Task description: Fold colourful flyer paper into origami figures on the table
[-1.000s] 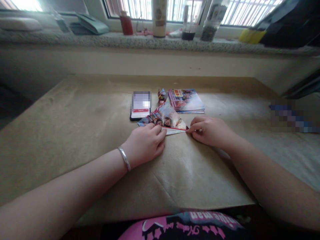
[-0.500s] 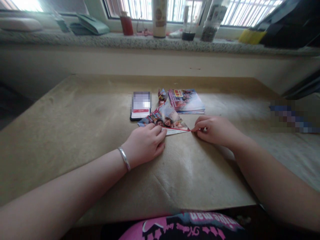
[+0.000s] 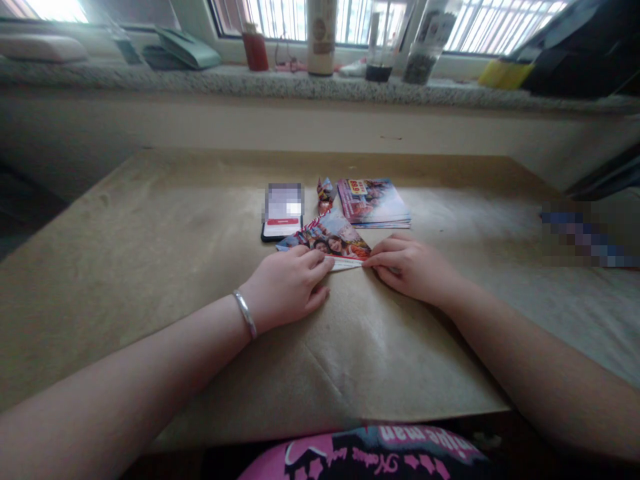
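A colourful printed leaflet (image 3: 334, 241), folded into a triangle, lies flat on the brown paper covering the table (image 3: 150, 267). My left hand (image 3: 287, 287), with a silver bangle at the wrist, presses its curled fingers down on the leaflet's near left edge. My right hand (image 3: 410, 267) rests on the leaflet's right corner, fingers held together and pressing along the fold. Behind the leaflet sit a stack of similar leaflets (image 3: 373, 201), a small folded paper piece (image 3: 325, 191) and a phone (image 3: 282, 213).
A stone window sill (image 3: 300, 83) runs along the back with a red cup (image 3: 255, 50), bottles and jars. A blurred bluish object (image 3: 585, 237) lies at the table's right edge. My pink and black shirt (image 3: 370, 453) shows at the bottom.
My right hand slid left along the leaflet's lower edge, from its far right tip onto the corner. My left hand stayed in place.
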